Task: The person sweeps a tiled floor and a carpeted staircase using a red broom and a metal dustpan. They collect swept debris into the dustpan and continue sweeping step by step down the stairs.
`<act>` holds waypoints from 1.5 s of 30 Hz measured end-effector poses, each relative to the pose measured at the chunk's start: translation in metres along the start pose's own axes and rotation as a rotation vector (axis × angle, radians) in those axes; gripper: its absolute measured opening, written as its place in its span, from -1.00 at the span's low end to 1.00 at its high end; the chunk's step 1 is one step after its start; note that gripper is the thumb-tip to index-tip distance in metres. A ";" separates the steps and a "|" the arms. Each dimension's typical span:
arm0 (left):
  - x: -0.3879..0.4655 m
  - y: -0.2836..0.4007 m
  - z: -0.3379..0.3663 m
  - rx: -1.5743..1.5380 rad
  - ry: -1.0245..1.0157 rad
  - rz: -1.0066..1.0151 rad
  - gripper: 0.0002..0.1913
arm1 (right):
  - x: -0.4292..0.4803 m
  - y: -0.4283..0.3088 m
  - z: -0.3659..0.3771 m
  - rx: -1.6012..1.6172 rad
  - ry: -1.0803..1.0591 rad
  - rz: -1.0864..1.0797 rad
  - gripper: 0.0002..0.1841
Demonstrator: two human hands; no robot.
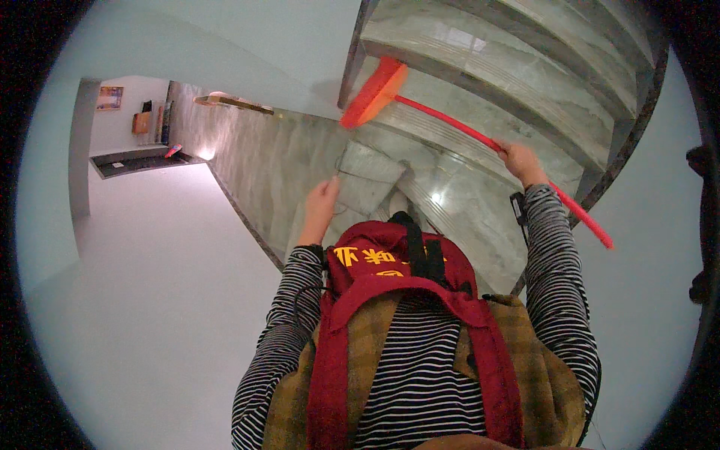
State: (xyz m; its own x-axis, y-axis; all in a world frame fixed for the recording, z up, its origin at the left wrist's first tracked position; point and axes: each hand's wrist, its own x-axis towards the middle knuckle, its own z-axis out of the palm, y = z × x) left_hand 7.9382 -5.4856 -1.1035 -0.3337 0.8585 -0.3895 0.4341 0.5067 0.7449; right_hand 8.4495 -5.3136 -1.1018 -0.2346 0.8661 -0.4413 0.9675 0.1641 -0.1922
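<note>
My right hand (523,162) grips the red handle of a broom (450,120) partway along, and the handle's free end sticks out past my sleeve at the right. The broom's red and orange head (376,93) rests on a stair tread near the left wall. My left hand (322,203) is closed, slightly blurred, beside a pale, see-through dustpan (368,171) low on the stairs. Its fingers seem to pinch the dustpan's thin handle, which is hard to make out against the stone.
Polished grey stone steps (540,90) curve upward ahead, edged by dark skirting (624,154) at the right. A pale wall (169,281) fills the left, with a stone-lined passage (259,163) beyond it. A dark red apron (332,360) covers my front.
</note>
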 end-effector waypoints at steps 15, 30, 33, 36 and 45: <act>-0.026 0.012 0.276 0.050 -0.198 0.078 -0.47 | -0.379 0.240 0.248 0.479 0.125 0.539 -0.46; 0.021 -0.007 0.321 0.042 -0.531 0.020 -0.54 | -0.562 0.043 0.413 1.758 0.168 0.867 -0.39; 0.029 -0.015 0.293 0.148 -0.543 0.041 -0.54 | -0.584 0.009 0.420 1.621 0.239 0.983 -0.43; 0.028 -0.015 0.269 0.152 -0.469 0.233 -0.56 | -0.583 0.002 0.417 1.096 0.198 0.950 -0.46; 0.024 0.013 0.140 0.208 -0.546 0.182 -0.52 | -0.533 -0.011 0.373 0.787 0.160 0.972 -0.44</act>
State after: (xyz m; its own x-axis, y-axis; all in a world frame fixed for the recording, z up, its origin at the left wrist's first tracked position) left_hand 8.0527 -5.4475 -1.1786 0.2147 0.8214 -0.5284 0.6166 0.3056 0.7256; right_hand 8.5283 -5.9527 -1.1913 0.6080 0.5275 -0.5934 0.4030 -0.8490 -0.3418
